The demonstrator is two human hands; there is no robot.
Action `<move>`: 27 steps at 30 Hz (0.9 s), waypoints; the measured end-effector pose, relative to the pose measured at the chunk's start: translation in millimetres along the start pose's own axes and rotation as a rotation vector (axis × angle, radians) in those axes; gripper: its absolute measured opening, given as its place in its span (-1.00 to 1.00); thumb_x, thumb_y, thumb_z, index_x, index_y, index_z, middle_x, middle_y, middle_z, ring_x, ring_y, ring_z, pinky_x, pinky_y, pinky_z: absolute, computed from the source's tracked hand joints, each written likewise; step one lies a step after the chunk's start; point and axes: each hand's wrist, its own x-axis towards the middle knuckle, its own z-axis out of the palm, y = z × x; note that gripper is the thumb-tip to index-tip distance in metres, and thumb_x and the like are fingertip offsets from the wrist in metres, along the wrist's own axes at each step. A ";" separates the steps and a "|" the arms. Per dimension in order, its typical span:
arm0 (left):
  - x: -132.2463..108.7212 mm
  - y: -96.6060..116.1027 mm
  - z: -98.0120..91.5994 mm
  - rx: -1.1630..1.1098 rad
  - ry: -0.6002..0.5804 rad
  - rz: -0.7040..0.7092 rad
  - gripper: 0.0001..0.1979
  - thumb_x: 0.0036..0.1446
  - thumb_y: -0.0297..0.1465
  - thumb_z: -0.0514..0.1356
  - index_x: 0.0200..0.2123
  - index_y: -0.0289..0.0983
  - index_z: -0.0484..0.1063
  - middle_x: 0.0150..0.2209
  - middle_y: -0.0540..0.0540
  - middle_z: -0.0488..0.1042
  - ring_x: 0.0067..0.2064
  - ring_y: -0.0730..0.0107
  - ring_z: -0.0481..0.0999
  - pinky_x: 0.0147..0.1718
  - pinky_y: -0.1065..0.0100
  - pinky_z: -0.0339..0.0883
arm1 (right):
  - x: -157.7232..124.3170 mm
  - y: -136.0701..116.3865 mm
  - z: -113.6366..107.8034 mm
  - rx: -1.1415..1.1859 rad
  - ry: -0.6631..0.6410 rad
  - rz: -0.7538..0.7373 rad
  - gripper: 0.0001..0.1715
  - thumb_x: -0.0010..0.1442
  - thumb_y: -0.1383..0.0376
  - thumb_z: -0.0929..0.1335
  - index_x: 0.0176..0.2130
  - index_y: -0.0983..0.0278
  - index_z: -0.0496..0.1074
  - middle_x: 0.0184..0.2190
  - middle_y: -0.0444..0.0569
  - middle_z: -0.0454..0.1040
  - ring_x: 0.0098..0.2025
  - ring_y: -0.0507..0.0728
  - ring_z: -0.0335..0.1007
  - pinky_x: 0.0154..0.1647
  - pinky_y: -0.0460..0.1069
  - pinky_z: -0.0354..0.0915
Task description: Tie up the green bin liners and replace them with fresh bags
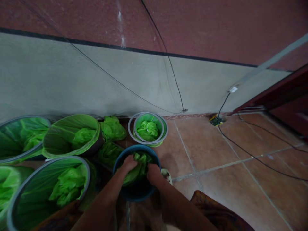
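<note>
Both my hands reach into a small blue bin (120,160) on the floor in front of me. My left hand (128,163) is closed on a crumpled green plastic bag (141,163) at the bin's left rim. My right hand (154,175) grips the same bag at the right side, fingers curled into it. The bag lies partly inside the bin, bunched between my hands.
Several bins lined with green bags stand at the left (72,134), and a small one with a grey ring (148,128) sits by the wall. Loose green bags (112,128) lie between them. Black cables (240,149) run over the tiled floor to the right.
</note>
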 end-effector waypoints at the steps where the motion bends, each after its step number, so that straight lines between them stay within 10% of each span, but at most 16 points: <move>1: -5.1 2.3 -4.8 -0.013 0.005 0.004 -0.78 -0.13 -0.48 0.26 -0.31 -0.37 0.49 -0.29 -0.20 0.55 -0.20 0.13 0.54 -0.23 0.27 0.37 | -3.9 -1.0 -8.0 0.040 0.066 -0.003 -0.63 0.12 0.45 0.26 -0.07 0.43 0.45 -0.12 0.22 0.51 -0.06 0.23 0.45 -0.04 0.01 0.30; 7: -41.5 16.5 -28.7 -0.208 -0.054 0.074 -0.71 -0.14 -0.53 0.16 -0.26 -0.35 0.48 -0.34 -0.10 0.56 -0.33 0.30 0.55 -0.32 0.37 0.40 | 3.6 -17.2 -32.2 0.146 0.246 -0.173 -0.20 0.04 0.29 0.34 0.25 0.35 0.16 0.16 0.16 0.31 0.17 0.25 0.20 0.16 0.08 0.14; 14: -73.3 21.1 -60.8 -0.603 -0.107 0.067 -0.61 -0.32 -0.55 0.09 -0.30 -0.31 0.45 -0.45 -0.01 0.54 -0.42 0.33 0.53 -0.40 0.35 0.41 | -3.7 5.6 -16.7 -0.099 0.074 -0.239 -0.67 0.13 0.44 0.23 -0.19 0.32 0.53 -0.25 0.11 0.55 -0.13 0.20 0.41 -0.03 0.06 0.23; 22: -88.8 21.8 -71.6 -0.574 0.009 0.077 -0.82 -0.27 -0.40 0.23 -0.47 -0.32 0.46 -0.59 0.01 0.48 -0.54 0.38 0.46 -0.49 0.39 0.33 | -23.3 -15.1 -27.9 0.031 0.160 -0.531 -0.47 0.04 0.33 0.32 0.04 0.33 0.36 0.02 0.11 0.41 0.09 0.19 0.27 0.13 0.05 0.17; 27: -101.8 13.3 -75.5 -0.548 -0.005 0.122 -0.73 -0.18 -0.26 0.26 -0.43 -0.35 0.49 -0.52 -0.05 0.53 -0.47 0.32 0.50 -0.43 0.36 0.36 | -13.1 -34.8 -18.3 -0.294 0.024 -0.540 -0.48 0.01 0.33 0.37 0.01 0.33 0.40 0.00 0.16 0.45 0.20 0.31 0.17 0.28 0.28 -0.11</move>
